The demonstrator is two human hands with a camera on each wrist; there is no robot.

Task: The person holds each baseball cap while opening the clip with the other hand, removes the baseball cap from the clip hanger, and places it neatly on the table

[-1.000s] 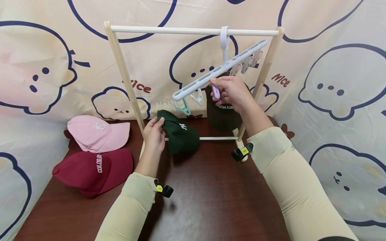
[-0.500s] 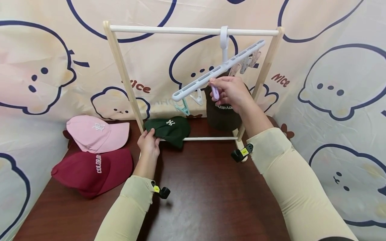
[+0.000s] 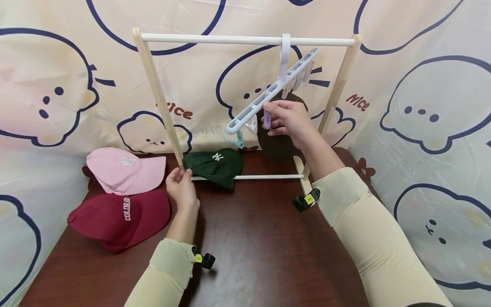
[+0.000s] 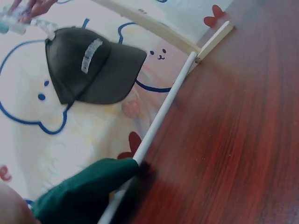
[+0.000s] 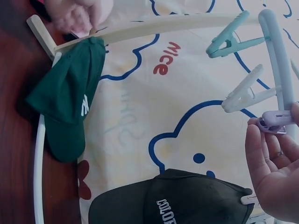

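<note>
My right hand [image 3: 288, 121] pinches a purple clothes clip [image 3: 267, 120] under the pale clip hanger [image 3: 256, 104], which hangs by its hook from the rack's top rod. A dark green baseball cap [image 3: 218, 166] with white lettering lies across the rack's lower rod [image 3: 268, 176]. Close to the cap's left edge, beside the rack post, is my left hand [image 3: 182, 189], its fingers loosely bent with nothing seen in them. A dark cap [image 4: 86, 70] hangs from a clip at the hanger's far half. Teal [image 5: 229, 44] and white [image 5: 243, 93] clips dangle from the near half.
A pink cap [image 3: 124, 168] and a maroon cap [image 3: 122, 217] lie on the brown table [image 3: 245, 256] at the left. The wooden rack's posts [image 3: 157, 89] stand on either side. Printed cloth [image 3: 429, 128] encloses the back and sides.
My left hand lowered the green cap onto the lower rod, let go and drew back to the left. The hanger turned slightly, with my right hand staying at the purple clip.
</note>
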